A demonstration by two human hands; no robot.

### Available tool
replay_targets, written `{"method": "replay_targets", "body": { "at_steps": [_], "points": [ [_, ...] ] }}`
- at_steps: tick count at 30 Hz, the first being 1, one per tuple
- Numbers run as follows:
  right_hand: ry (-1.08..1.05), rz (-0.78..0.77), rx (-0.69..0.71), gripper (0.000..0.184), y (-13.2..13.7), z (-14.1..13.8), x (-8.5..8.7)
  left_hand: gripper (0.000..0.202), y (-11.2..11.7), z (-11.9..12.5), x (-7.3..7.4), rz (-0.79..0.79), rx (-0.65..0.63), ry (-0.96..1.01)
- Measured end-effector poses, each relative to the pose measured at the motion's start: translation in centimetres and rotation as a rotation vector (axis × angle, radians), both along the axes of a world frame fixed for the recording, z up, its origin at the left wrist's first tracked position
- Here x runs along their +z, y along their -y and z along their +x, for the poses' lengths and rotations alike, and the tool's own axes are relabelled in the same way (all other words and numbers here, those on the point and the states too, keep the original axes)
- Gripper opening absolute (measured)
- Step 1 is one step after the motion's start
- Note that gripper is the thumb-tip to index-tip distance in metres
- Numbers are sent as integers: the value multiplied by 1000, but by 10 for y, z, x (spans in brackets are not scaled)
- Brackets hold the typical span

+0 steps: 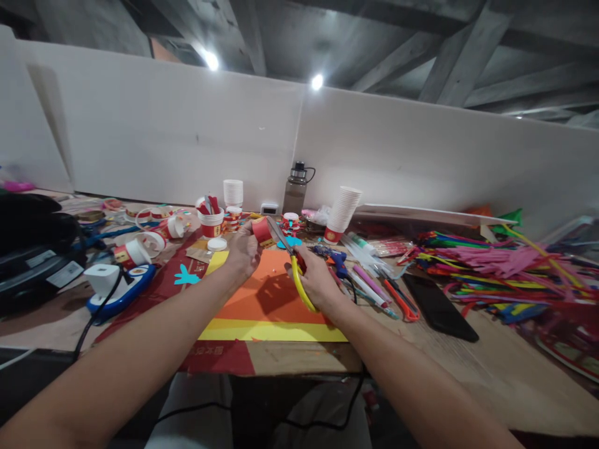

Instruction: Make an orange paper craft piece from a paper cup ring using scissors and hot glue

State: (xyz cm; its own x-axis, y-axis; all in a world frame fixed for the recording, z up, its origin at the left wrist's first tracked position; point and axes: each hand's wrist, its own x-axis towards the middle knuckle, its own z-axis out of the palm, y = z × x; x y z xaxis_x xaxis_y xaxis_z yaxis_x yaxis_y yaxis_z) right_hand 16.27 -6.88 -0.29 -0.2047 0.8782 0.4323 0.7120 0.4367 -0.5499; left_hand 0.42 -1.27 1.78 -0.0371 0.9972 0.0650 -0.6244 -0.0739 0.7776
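My left hand (243, 249) is closed around a small red paper cup (261, 231), held above the table. In my right hand (318, 277) is a pair of scissors with yellow handles (299, 280); the fingers are through the handles. The scissor blades (278, 236) point up and left and meet the cup's edge. Below both hands lie an orange paper sheet (266, 293) and a yellow sheet (276, 330) on the wooden table (491, 368).
A stack of white cups (344, 209), a grey water bottle (296, 188), a blue glue gun (334, 257), pens and an orange cutter (401, 300) lie behind and to the right. A black phone (440, 307), coloured pipe cleaners (505, 268), cut cups (154, 234) at left, a white charger (103, 279).
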Motion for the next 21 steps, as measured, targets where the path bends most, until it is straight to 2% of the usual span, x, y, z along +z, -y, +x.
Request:
{"method": "replay_targets", "body": {
  "at_steps": [2,9,16,21],
  "points": [
    [4,12,-1,20,1,0,0,23,-1,0,-1,-12,-1,-16],
    [17,37,14,17,0,1,-1,24,-5,4,1,106,6,82],
    [-8,48,30,20,0,0,-1,27,-13,-1,-11,67,-14,47],
    [-5,67,40,22,-1,1,-2,17,-16,-1,-11,9,-25,65]
  ]
}}
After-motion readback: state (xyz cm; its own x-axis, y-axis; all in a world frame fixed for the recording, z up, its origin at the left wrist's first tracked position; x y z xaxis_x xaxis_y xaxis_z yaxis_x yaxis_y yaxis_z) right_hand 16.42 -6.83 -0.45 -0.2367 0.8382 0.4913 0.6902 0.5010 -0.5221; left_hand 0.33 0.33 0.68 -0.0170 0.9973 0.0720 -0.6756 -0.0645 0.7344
